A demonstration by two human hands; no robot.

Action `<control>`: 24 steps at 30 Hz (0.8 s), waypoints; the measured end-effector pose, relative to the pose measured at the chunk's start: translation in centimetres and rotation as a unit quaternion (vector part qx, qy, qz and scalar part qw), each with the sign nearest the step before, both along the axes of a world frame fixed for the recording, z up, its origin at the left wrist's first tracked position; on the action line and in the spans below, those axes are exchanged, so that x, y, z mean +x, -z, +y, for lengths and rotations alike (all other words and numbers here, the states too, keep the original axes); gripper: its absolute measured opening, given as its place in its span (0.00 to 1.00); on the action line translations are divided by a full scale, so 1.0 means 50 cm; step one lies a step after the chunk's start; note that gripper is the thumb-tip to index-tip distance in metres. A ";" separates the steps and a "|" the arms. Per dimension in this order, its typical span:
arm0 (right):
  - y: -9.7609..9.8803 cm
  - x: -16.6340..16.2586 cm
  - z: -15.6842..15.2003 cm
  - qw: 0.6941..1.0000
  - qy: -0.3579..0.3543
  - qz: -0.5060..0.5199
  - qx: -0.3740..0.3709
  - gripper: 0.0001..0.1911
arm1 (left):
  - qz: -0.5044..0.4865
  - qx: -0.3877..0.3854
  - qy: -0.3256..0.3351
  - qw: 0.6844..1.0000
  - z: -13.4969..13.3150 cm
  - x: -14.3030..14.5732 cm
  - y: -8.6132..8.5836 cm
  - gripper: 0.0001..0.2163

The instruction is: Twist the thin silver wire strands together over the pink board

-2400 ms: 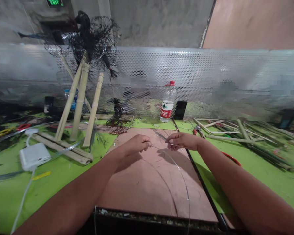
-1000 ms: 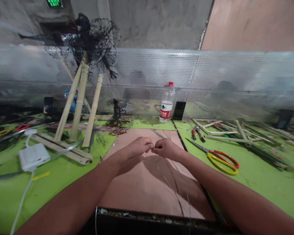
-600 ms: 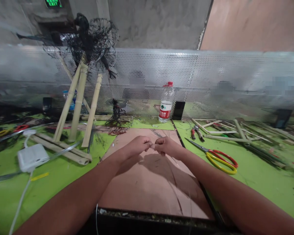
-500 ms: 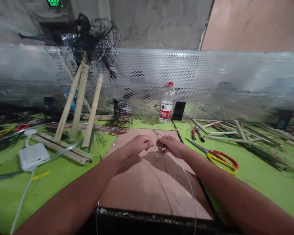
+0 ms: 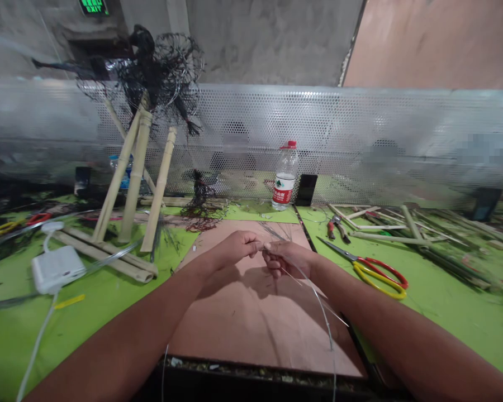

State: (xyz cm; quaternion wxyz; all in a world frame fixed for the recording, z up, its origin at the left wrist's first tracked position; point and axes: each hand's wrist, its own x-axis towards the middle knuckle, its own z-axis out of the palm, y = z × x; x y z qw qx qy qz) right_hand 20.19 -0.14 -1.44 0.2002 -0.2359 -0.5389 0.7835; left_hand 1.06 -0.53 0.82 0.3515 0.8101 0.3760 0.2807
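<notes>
Wire is pinched between both hands above the brown board; left hand and right hand each grasp it, fingertips nearly touching; half a second ago the right sat higher, so it has dipped, bending the strand; scissors lie right of the board.

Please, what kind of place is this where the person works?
Probably a craft workshop bench. Both hands, left hand and right hand, pinch a thin wire over a brown board; bamboo poles and scissors lie on the green mat.
</notes>
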 end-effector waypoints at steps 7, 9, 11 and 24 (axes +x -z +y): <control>-0.006 0.006 0.000 0.995 0.030 -0.072 0.064 0.16 | 0.061 -0.024 0.024 0.998 -0.004 -0.007 -0.006 0.11; -0.003 0.004 0.001 0.982 0.053 -0.117 0.139 0.15 | 0.079 -0.032 0.043 0.995 -0.002 -0.011 -0.005 0.12; -0.004 0.001 0.002 0.952 0.064 -0.185 0.237 0.14 | 0.096 -0.045 0.063 0.992 0.002 -0.013 0.002 0.11; -0.023 0.001 -0.006 0.624 0.043 -0.391 0.676 0.09 | 0.075 -0.084 0.116 0.987 0.012 -0.006 0.032 0.06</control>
